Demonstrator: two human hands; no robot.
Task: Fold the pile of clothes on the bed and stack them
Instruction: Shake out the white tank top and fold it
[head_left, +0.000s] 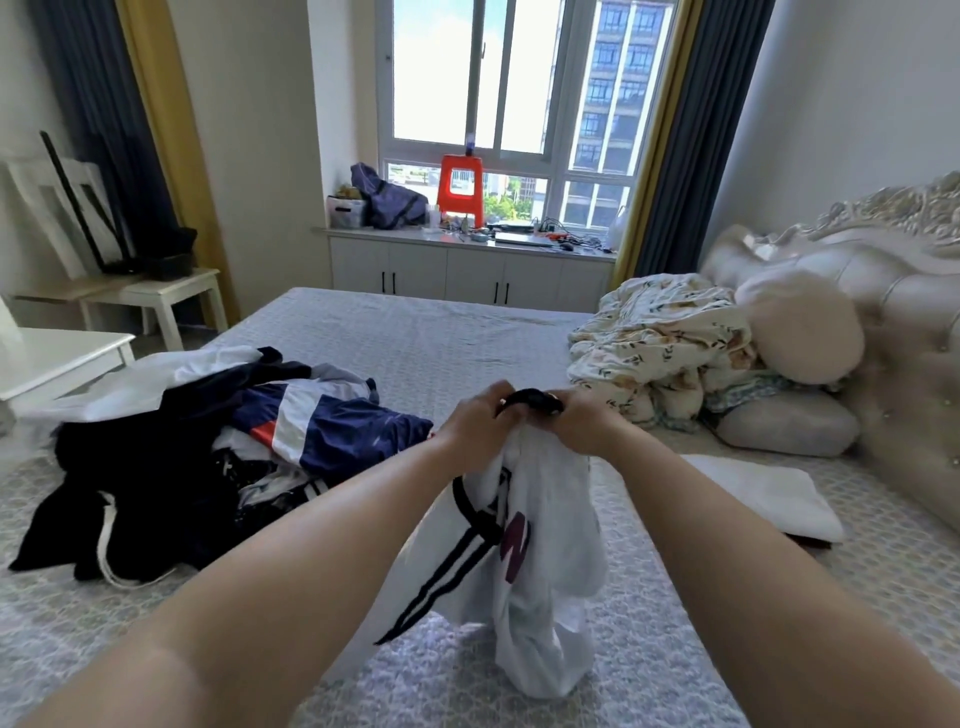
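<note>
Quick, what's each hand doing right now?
Left hand: grips the white shirt at its dark collar.
Right hand: grips the same collar.

2 hands (480, 421) (584, 423) — 1 pile (218, 441)

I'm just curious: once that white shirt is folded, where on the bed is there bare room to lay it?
Bare sheet lies mid-bed, between the clothes pile and the quilt. Another patch lies near the camera, below the hanging shirt. The headboard side is crowded: quilt, pillows and a folded white item.
</note>
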